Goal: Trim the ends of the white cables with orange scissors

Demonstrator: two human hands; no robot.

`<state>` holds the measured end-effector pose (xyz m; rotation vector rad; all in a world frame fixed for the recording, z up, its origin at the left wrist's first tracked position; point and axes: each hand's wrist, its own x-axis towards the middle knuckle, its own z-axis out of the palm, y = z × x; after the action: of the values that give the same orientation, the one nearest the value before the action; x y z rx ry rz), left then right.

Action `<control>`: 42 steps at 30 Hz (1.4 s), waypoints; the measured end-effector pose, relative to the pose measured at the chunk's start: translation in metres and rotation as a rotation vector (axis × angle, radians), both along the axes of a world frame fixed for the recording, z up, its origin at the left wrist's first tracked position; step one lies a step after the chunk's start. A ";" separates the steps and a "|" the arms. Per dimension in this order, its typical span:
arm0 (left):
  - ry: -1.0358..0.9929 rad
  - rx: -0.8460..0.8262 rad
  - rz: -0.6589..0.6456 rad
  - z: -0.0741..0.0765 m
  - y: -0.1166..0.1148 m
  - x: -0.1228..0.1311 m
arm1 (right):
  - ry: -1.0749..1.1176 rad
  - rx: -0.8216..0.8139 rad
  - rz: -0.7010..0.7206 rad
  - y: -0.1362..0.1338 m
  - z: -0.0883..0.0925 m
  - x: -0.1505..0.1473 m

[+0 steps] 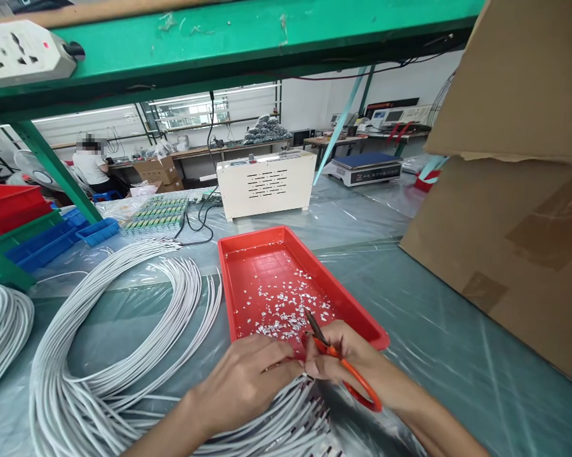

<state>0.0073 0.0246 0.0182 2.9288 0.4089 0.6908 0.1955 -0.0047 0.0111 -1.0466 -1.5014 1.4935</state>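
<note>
A pair of orange-handled scissors is held in my right hand, the dark blades pointing up and away over the tray. My left hand is closed, pinching the end of a white cable beside my right fingertips; thin reddish strands show at its fingers. Under both hands lies a bundle of white cables, their cut ends toward the right. A red tray stands just beyond my hands, with many small silvery-white scraps scattered in it. A large coil of white cable curves round at the left.
Another cable coil lies at the far left, near stacked plastic bins. Behind the tray stand a cream machine and a scale. A cardboard box rises at right; a green beam crosses overhead. A person sits far back.
</note>
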 end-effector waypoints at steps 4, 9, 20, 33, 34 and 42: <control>-0.164 -0.102 0.068 -0.005 -0.003 0.002 | 0.243 -0.132 -0.046 0.005 -0.010 -0.004; -0.248 -0.370 0.210 -0.008 -0.009 0.007 | 0.295 -0.164 -0.053 0.007 -0.015 -0.009; -0.387 -1.268 0.256 -0.005 -0.009 0.015 | 0.107 0.023 -0.116 0.000 -0.006 -0.009; -0.485 -1.666 0.076 -0.006 0.000 0.011 | -0.731 0.600 -0.429 0.014 -0.021 -0.003; -0.457 -1.648 0.089 -0.006 -0.002 0.011 | -0.766 0.603 -0.445 0.015 -0.023 -0.001; -0.010 -0.664 0.219 0.018 -0.035 0.004 | -0.913 0.570 -0.570 0.018 -0.025 0.006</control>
<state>0.0113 -0.0099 0.0363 2.2721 0.7902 0.4685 0.2020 0.0133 -0.0142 -1.6840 -1.8134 0.1179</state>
